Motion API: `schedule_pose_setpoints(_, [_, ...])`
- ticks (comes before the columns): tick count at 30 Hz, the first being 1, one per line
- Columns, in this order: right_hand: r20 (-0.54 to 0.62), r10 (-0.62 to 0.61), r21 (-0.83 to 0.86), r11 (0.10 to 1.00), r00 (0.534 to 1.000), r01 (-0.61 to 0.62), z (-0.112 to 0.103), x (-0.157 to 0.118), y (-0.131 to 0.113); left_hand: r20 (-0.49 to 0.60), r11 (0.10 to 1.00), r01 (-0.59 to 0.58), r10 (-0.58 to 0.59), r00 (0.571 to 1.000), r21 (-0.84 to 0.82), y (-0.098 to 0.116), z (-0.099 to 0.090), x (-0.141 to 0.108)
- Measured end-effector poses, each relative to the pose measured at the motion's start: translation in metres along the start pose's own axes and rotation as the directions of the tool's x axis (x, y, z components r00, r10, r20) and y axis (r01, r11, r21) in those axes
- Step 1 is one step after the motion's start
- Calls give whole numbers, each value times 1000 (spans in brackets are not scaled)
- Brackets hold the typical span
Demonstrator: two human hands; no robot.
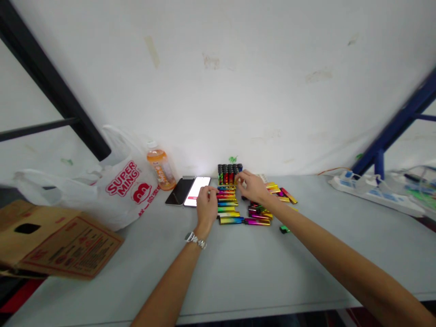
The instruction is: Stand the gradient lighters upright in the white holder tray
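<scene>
Shiny, many-coloured lighters lie in a stacked column (pixel 229 210) in the middle of the table. Behind them, more lighters with black tops stand upright in a tight block (pixel 227 173) against the wall. At the left ends of the lying lighters is my left hand (pixel 206 204), its fingers curled in; what they hold, if anything, is hidden. My right hand (pixel 254 186) pinches thumb and fingers together at the right side of the upright block. Anything in that pinch is too small to make out. Under and beyond my right wrist, loose lighters (pixel 288 195) lie in a scattered heap.
A phone with a lit screen (pixel 196 191) and a dark device (pixel 180 190) lie left of my left hand. Beyond stand an orange drink bottle (pixel 161 168), a white plastic bag (pixel 126 195) and a cardboard box (pixel 68 245). A white power strip (pixel 374 195) lies at the right.
</scene>
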State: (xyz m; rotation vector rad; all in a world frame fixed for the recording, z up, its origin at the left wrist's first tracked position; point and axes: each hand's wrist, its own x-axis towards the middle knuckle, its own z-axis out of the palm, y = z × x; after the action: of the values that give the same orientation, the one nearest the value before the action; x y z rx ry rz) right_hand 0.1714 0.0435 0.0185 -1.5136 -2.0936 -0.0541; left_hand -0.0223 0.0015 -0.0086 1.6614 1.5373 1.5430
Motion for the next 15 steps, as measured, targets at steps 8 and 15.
schedule_pose_setpoints(8, [416, -197, 5, 977, 888, 215, -3, 2, -32, 8, 987, 115, -115, 993, -112, -10, -1, 7])
schedule_pose_setpoints(15, [503, -195, -67, 962, 842, 264, -14, -3, -50, 16, 966, 197, -197, 980, -168, -12, -2, 10])
